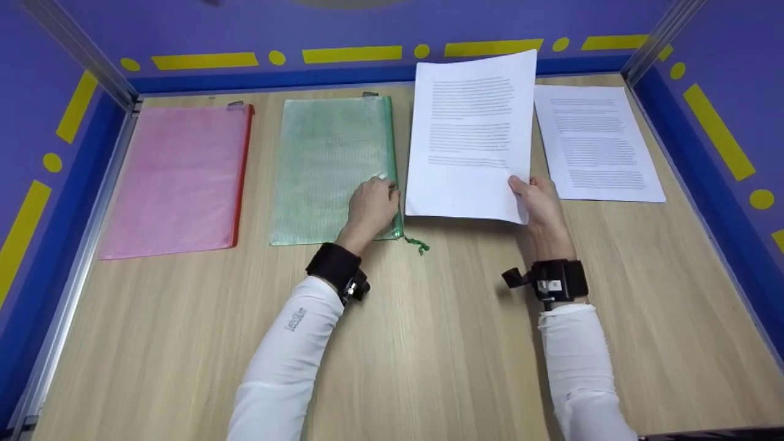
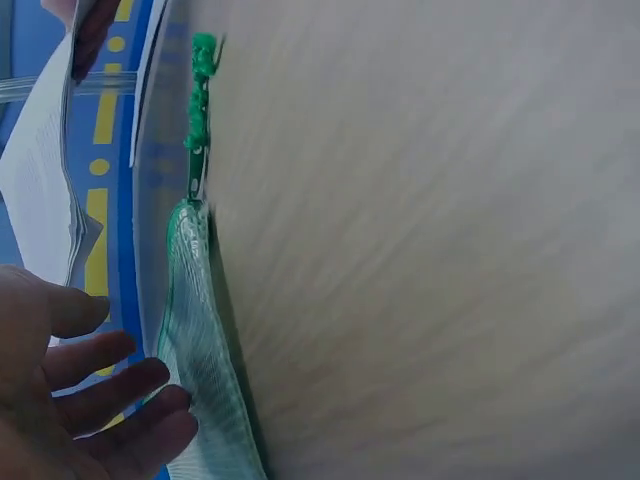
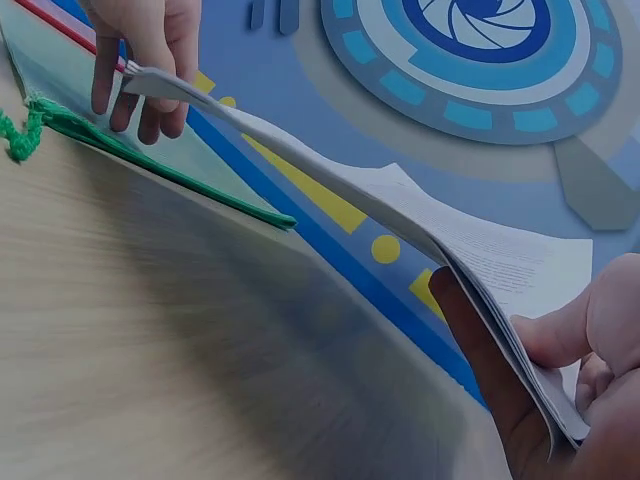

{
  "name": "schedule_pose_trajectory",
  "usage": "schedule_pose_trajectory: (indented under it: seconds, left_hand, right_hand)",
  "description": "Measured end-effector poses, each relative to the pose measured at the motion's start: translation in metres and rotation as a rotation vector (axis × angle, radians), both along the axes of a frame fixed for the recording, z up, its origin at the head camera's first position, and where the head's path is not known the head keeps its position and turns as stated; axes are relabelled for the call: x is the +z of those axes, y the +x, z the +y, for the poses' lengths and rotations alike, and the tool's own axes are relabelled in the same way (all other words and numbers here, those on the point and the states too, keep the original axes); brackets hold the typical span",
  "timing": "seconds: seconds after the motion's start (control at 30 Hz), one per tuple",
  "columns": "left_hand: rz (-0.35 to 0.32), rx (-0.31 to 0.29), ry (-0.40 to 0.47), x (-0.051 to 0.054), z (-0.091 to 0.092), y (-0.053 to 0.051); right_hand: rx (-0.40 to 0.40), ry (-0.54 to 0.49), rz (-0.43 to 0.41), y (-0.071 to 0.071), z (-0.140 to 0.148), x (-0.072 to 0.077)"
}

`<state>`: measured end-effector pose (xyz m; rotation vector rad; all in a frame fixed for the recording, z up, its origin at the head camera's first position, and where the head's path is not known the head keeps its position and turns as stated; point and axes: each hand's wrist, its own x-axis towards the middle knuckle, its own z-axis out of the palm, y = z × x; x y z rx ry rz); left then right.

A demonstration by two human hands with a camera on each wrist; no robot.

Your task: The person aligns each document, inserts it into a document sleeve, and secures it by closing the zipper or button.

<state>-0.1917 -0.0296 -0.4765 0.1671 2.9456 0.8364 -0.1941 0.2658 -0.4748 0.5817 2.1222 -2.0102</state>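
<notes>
You are facing a broad tabletop of pale, straight-grained wood [image 1: 441, 367], enclosed by a flat purple-blue back panel [image 1: 343, 37], a matching left side panel [image 1: 37, 55] and a matching right side panel [image 1: 741, 67]. Along all three you see long yellow bars [image 1: 205, 60] alternating with yellow dots [image 1: 277, 57], above a darker blue band [image 1: 245, 80]. Grey metal corner posts [image 1: 664, 40] join the panels, and a silvery metal strip [image 1: 73, 318] edges your left side. Your right wrist view shows a large round blue-and-grey emblem [image 3: 480, 95] on a panel.
</notes>
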Motion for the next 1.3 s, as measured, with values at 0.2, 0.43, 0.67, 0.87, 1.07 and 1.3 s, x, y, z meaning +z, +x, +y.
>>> schedule_pose_trajectory:
  seconds: [0.2, 0.43, 0.67, 0.87, 1.07, 1.3]
  left_hand:
    - [-0.062, 0.001, -0.2, 0.001, 0.004, -0.003]
    - [-0.078, 0.01, -0.311, -0.002, 0.011, -0.003]
    - [-0.045, 0.035, -0.38, -0.006, 0.016, 0.002]
    - [-0.017, 0.043, -0.398, -0.005, 0.017, 0.004]
    - [-0.012, 0.032, -0.389, -0.005, 0.016, 0.003]
    - [0.0, 0.045, -0.367, -0.004, 0.012, 0.001]
  right_hand:
    - [-0.02, -0.03, -0.023, 0.0, 0.001, -0.003]
    - [-0.02, 0.005, -0.034, -0.002, 0.004, -0.005]
    - [0.0, 0.026, -0.021, -0.001, 0.006, -0.008]
    - [-0.001, 0.001, -0.019, -0.001, 0.012, -0.009]
    - [0.004, 0.013, -0.033, -0.002, 0.014, -0.012]
    - [-0.002, -0.007, -0.034, -0.003, 0.013, -0.014]
